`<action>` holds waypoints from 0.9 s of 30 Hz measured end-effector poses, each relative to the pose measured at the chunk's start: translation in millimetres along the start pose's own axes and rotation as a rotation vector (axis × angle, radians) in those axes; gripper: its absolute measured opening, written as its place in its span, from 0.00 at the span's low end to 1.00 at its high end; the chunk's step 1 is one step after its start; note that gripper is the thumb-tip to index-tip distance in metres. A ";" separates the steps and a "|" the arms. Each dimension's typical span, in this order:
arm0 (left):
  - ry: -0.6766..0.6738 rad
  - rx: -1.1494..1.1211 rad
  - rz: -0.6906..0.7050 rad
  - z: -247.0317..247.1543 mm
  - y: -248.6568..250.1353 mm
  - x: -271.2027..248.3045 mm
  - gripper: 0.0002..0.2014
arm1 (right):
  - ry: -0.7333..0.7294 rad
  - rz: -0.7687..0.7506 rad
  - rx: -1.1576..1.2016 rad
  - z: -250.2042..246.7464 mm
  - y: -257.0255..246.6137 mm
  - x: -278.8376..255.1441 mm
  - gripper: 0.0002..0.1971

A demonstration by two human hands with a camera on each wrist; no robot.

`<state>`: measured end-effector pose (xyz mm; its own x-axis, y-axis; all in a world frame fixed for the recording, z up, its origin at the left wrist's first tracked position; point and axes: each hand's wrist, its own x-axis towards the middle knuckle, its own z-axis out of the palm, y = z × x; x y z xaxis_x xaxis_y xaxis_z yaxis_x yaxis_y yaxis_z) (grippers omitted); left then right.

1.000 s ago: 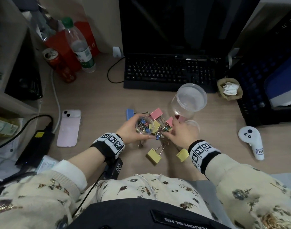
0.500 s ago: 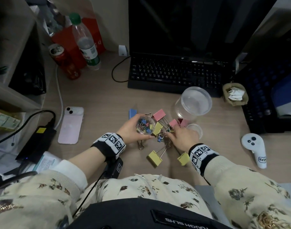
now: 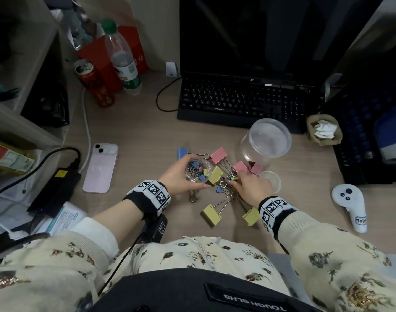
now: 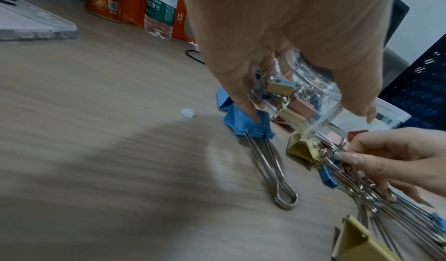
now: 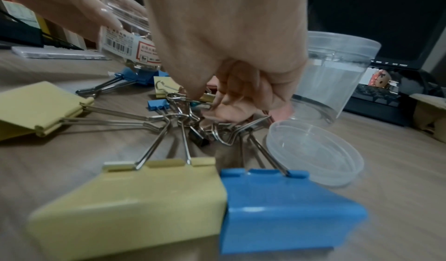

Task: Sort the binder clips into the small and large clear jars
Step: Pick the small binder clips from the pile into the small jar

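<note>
A wooden desk (image 3: 136, 131) carries scattered binder clips (image 3: 211, 214) at centre, phone (image 3: 100, 167) at nine o'clock, keyboard (image 3: 242, 102) at twelve.

Bare wooden table (image 3: 134, 129) lies open between the pink phone (image 3: 100, 167) and black keyboard (image 3: 244, 102). Tangled large binder clips (image 3: 211, 212), the tall clear plastic jar (image 3: 265, 140) and its clear round lid (image 3: 271, 181) crowd the middle.

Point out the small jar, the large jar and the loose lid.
small clear jar (image 3: 197, 169), head view, on its open mouth, small clips inside.
large clear jar (image 3: 269, 137), head view, on the top opening.
loose lid (image 5: 313, 150), right wrist view, on its inner face.
</note>
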<state>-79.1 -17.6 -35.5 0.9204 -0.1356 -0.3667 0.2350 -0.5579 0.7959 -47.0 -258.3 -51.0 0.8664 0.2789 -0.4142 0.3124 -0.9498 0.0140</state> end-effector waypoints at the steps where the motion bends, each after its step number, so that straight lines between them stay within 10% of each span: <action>1: 0.001 0.003 -0.004 -0.1 0.4 -0.2 0.46 | 0.006 -0.007 0.004 0.7 0.6 -0.2 0.24; 27: 0.021 -0.011 0.017 -3.1 -1.2 -8.4 0.48 | 0.018 0.058 0.096 -6.6 -8.4 2.8 0.22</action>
<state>-86.2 -13.3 -31.9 0.9304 -0.1277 -0.3435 0.2229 -0.5468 0.8071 -44.7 -248.6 -46.2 0.8892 0.2250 -0.3984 0.2238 -0.9733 -0.0501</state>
